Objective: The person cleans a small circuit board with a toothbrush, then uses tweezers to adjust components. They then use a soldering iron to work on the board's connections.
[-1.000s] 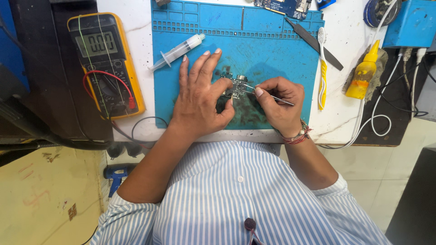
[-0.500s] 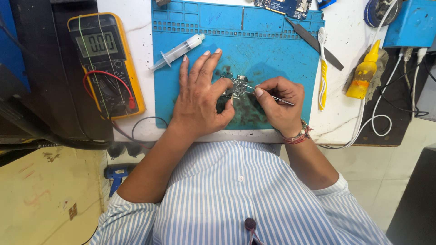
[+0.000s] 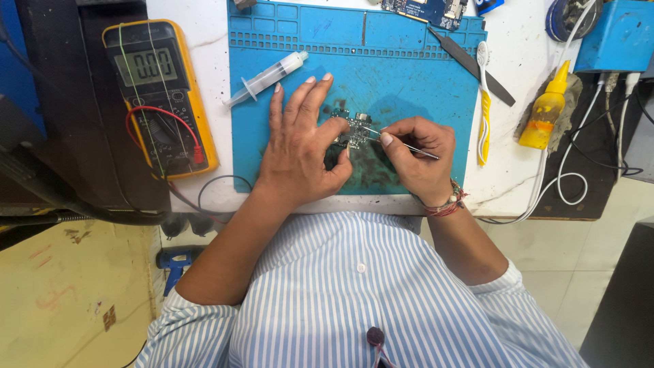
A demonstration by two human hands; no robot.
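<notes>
Between the earlier pictures and this one almost nothing has moved: both hands sit over the same spot on the blue work mat (image 3: 409, 75), which suggests slow, fine work on one point rather than any reaching or shifting. The left hand (image 3: 300, 150) lies flat and spread on the mat, its fingers stretched toward the far edge of the table (image 3: 518, 177) and its thumb and forefinger pinning a small circuit board (image 3: 352, 129) against the mat; that grip is a press from above, not a closed fist. The right hand (image 3: 417, 158) is curled in a closed pinch on thin metal tweezers (image 3: 402, 142), whose tip reaches left to the board's right edge; whether the tip holds a part is too small to tell. The board thus lies near the middle of the mat, just beyond the left thumb, touching the left fingertips and meeting the tweezer tip. A syringe (image 3: 267, 78) lies at a slant near the mat's far-left corner, just beyond the left fingertips. Off the mat toward the table's left edge rests a yellow multimeter (image 3: 158, 95) with its red lead. Toward the right edge lie a yellow-handled toothbrush (image 3: 484, 109) and a yellow squeeze bottle (image 3: 545, 109), both well apart from the hands.
</notes>
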